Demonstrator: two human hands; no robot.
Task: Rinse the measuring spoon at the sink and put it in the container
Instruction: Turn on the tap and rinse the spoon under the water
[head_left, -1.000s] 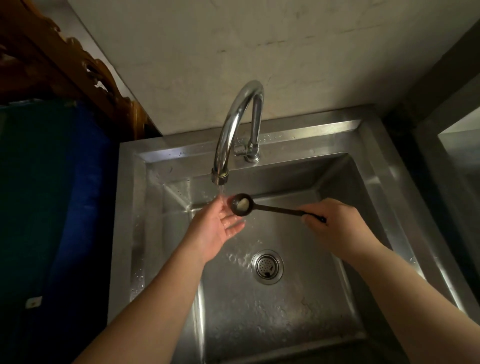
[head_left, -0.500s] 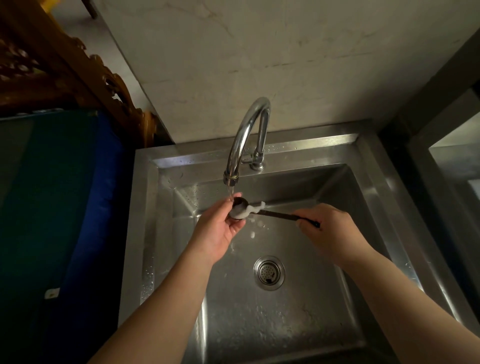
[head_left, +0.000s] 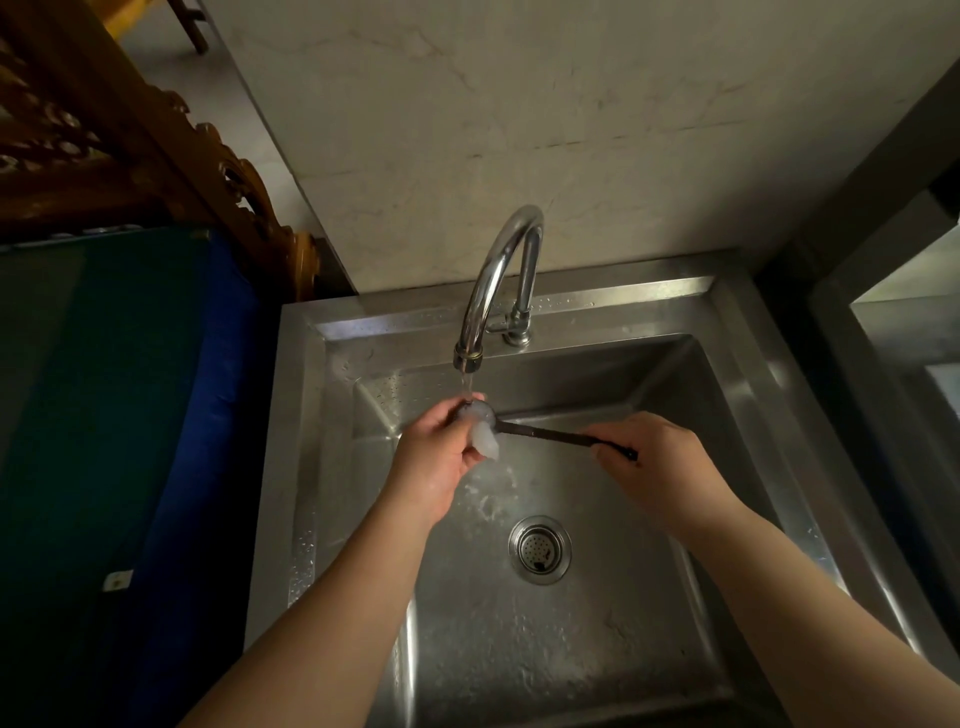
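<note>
A dark, long-handled measuring spoon (head_left: 545, 433) lies level over the steel sink (head_left: 597, 649), its bowl directly under the running tap (head_left: 501, 275). Water strikes the bowl and spills off in a white splash. My right hand (head_left: 660, 462) pinches the handle's far end. Cupped around the bowl from the left, my left hand (head_left: 441, 457) has its fingers on the rim. The container is not in view.
The drain strainer (head_left: 539, 550) sits in the wet basin floor below the hands. A blue and green surface (head_left: 114, 415) borders the sink on the left, with carved wooden furniture (head_left: 130, 145) behind it. A second steel surface (head_left: 904, 332) lies at the right.
The spoon's bowl moved left under the stream, and my left hand closed around it from an open palm. Water now splashes off the bowl. The view has tilted up slightly.
</note>
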